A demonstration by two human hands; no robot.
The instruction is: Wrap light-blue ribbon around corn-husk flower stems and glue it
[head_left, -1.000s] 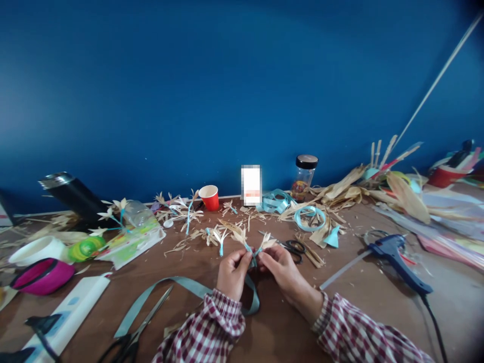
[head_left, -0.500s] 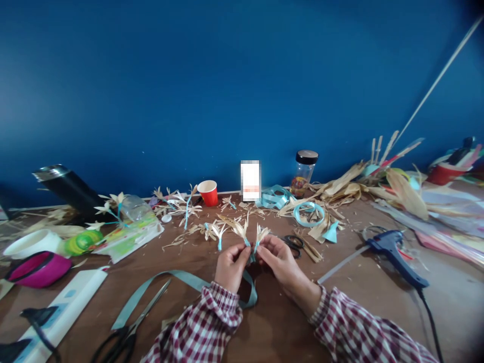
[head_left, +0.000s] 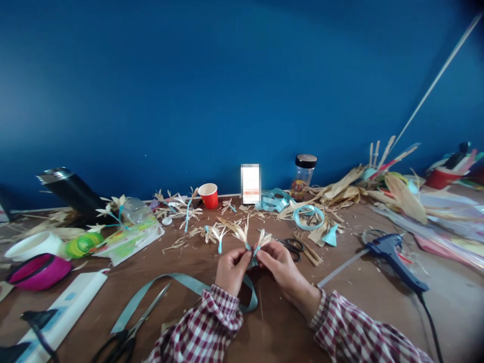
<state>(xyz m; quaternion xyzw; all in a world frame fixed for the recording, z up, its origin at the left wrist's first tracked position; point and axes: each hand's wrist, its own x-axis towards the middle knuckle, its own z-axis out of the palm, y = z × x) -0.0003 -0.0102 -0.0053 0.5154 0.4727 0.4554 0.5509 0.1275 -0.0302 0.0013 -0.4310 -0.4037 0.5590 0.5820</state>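
Observation:
Two small corn husk flowers with blue-wrapped stems stand side by side at my fingertips. My left hand [head_left: 233, 268] pinches the stem of the left husk flower [head_left: 242, 235]. My right hand [head_left: 279, 263] pinches the stem of the right husk flower [head_left: 262, 239], close beside it. A light blue ribbon [head_left: 185, 280] runs from the left across the table, under my left wrist, and loops up between my hands. Its end at the stems is partly hidden by my fingers. Another husk flower [head_left: 218, 237] lies just beyond my left hand.
Open scissors [head_left: 130, 333] lie front left near a white power strip [head_left: 75, 302]. A blue glue gun [head_left: 395, 259] is on the right. Further back are a red paper cup [head_left: 208, 196], a lidded jar [head_left: 303, 176], ribbon rolls [head_left: 308, 217] and scattered husks [head_left: 340, 186].
My hands have drawn slightly closer together, bringing the two flower stems nearer each other. The view has tilted up a little; the things on the table stay put.

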